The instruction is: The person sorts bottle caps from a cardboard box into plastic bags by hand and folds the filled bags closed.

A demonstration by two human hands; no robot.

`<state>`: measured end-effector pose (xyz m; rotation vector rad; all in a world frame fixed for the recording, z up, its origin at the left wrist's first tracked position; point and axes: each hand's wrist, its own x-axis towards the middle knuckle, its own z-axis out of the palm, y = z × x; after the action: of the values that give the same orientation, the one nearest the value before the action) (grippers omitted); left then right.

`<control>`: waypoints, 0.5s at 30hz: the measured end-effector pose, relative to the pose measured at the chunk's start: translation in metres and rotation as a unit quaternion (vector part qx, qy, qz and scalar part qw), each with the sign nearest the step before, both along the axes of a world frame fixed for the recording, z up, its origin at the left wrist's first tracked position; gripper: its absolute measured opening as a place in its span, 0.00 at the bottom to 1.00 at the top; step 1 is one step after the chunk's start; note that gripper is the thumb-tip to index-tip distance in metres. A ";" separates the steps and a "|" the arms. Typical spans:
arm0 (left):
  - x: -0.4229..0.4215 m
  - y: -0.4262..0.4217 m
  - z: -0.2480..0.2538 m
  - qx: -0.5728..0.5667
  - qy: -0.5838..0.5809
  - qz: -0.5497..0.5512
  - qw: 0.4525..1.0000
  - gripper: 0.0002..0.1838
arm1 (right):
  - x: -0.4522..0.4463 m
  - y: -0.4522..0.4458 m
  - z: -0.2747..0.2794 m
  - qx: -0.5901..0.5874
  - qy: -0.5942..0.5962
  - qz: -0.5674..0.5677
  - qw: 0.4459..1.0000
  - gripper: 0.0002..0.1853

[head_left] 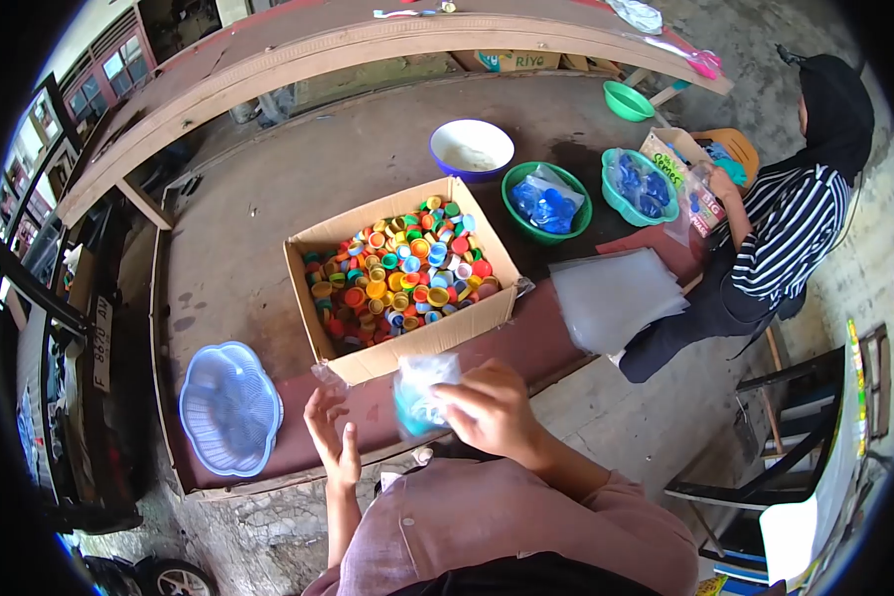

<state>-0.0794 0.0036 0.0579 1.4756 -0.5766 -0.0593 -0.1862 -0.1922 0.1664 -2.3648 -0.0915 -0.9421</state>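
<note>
Just in front of my chest, my right hand (492, 409) pinches a small clear plastic bag (422, 395) near its upper edge. Something teal shows inside, but blur hides its shape. My left hand (334, 435) is held up to the left of the bag, its fingers apart and nothing clearly in them. A bit of clear plastic (330, 375) sticks out by the near corner of the box, close to my left fingertips. Beyond both hands stands an open cardboard box (402, 356) full of colourful plastic bottle caps (407, 268).
A blue plastic basket (230, 409) sits at left. Farther back are a white-and-purple bowl (472, 147) and green basins (547, 204) with bagged blue items. Clear plastic sheets (616, 298) lie at right, near a person (790, 219) in striped sleeves handling a bag beside a carton.
</note>
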 end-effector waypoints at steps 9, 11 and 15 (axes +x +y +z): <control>-0.009 -0.016 0.007 0.024 -0.016 0.021 0.999 0.35 | 0.029 -0.028 -0.019 -0.048 -0.019 -0.013 0.999 0.12; -0.015 -0.027 0.010 0.022 -0.012 -0.008 1.000 0.37 | 0.019 -0.033 -0.001 -0.020 -0.015 -0.025 0.999 0.10; -0.028 -0.052 0.016 0.118 -0.056 -0.174 0.976 0.49 | -0.001 -0.033 0.001 0.022 0.028 0.072 0.997 0.08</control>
<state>-0.1073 -0.0481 0.0743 1.5980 -0.9421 -0.3307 -0.1869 -0.2257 0.1677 -2.3088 -0.2142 -0.7996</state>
